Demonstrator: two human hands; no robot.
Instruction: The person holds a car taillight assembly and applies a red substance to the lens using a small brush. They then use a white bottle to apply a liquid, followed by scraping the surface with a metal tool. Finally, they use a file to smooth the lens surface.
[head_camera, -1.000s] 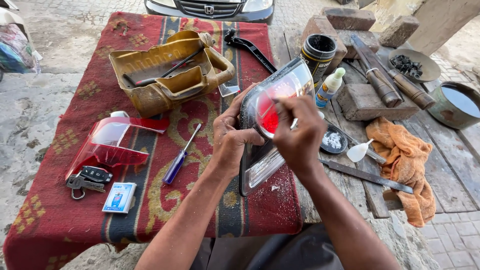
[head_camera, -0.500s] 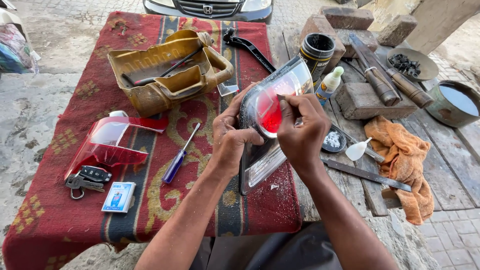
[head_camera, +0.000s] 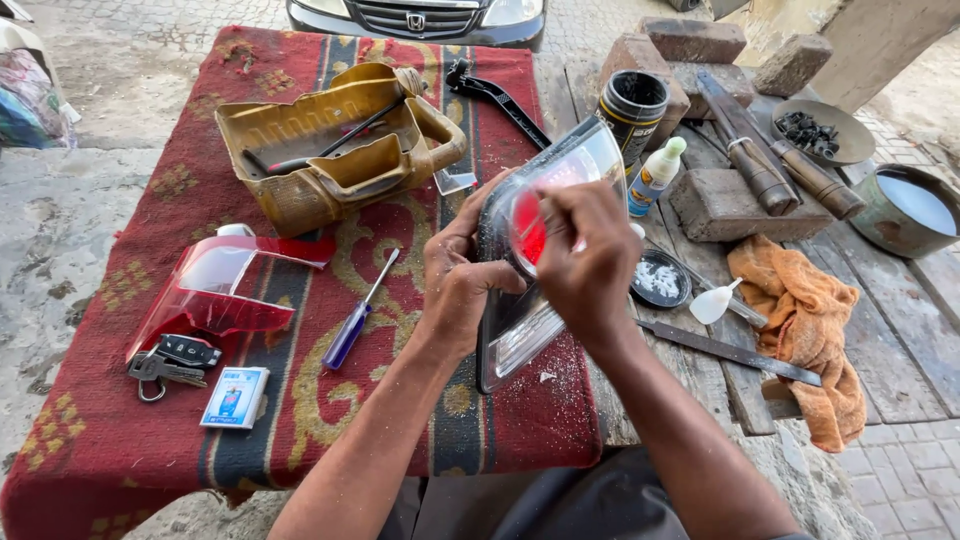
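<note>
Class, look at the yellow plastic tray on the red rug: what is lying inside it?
Inside the yellow plastic tray lies a thin dark rod-like tool with a reddish end. The tray's walls hide the compartment floors, so anything smaller there cannot be seen.

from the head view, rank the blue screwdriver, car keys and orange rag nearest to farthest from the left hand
1. blue screwdriver, just left of the left hand, on the red cloth.
2. car keys, farther left, near the cloth's edge.
3. orange rag, far right, on the planks.
</note>
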